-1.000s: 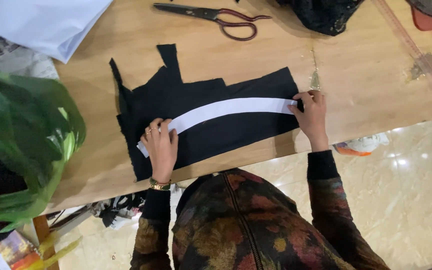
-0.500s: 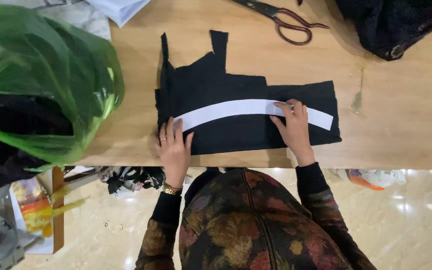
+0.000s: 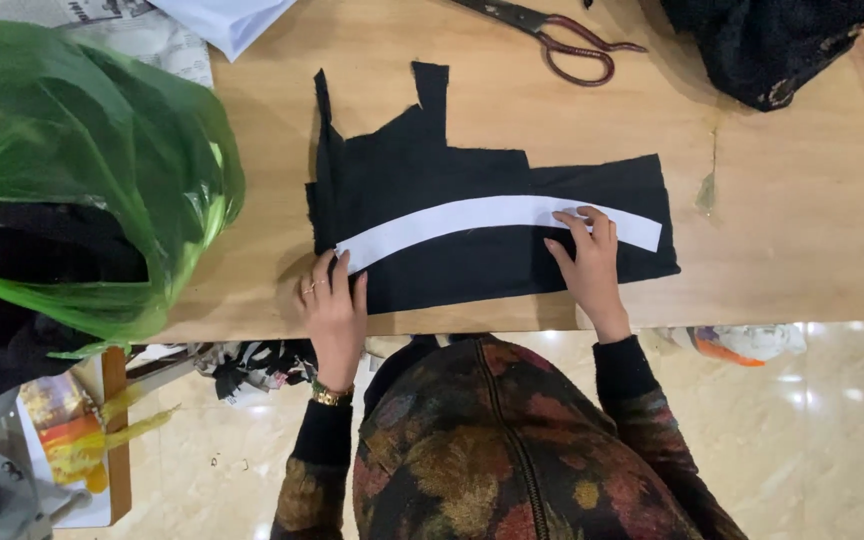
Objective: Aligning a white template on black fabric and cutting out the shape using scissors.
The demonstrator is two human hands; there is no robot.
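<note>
- Left hand (image 3: 335, 312): flat, fingers spread, pressing left end of curved white paper pattern strip (image 3: 487, 218).
- Right hand (image 3: 588, 262): open, fingertips pinning strip's right part; gripping nothing.
- Strip lies across black fabric piece (image 3: 472, 215) on wooden table (image 3: 782, 230).
- Scissors (image 3: 557, 32) at far edge; green plastic bag (image 3: 82, 170) to the left.

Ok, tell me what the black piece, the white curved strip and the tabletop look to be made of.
Black piece: probably woven cloth, matte, with limp, slightly frayed cut edges.
White curved strip: likely paper or thin card, flat, smooth, crisp-edged; interfacing can't be ruled out. The left hand and right hand press it down.
Tabletop: wood or wood laminate, pale, with visible grain and a slight sheen.
</note>
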